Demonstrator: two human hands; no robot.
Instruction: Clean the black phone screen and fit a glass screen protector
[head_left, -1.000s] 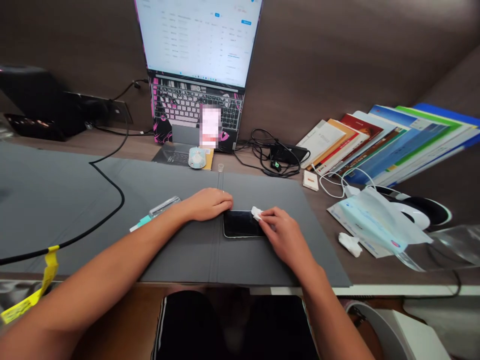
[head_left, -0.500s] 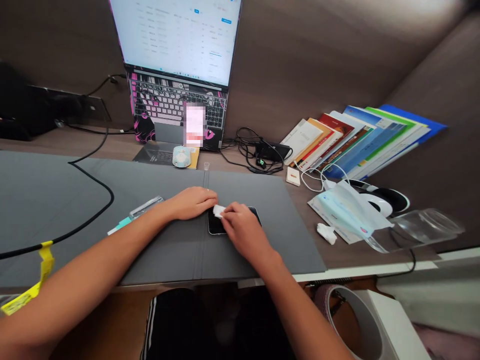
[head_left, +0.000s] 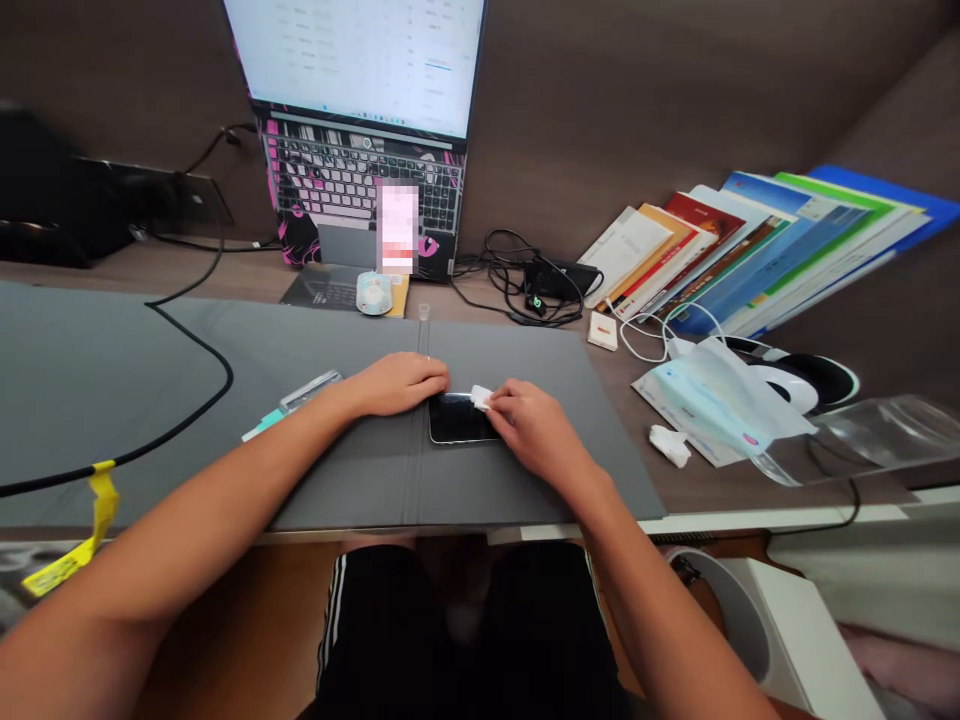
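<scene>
On grey mat (head_left: 517, 490), has phone (head_left: 457, 424) flat, near centre | with left hand (head_left: 405, 383), stays by far left corner, likely against sliding; cannot tell grasp | with right hand (head_left: 536, 425), pinches white wad (head_left: 481, 397) atop, apparently for fingertip control

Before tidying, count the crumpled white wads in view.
2: one wad in the right hand, at the phone; another wad on the desk, right of the grey mat. More may be hidden.

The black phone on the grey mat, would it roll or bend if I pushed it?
Probably no rolling: the phone lies flat on the mat. It's likely stiff, being a straight-edged slab. It may be slippery, because its top looks shiny.
</scene>
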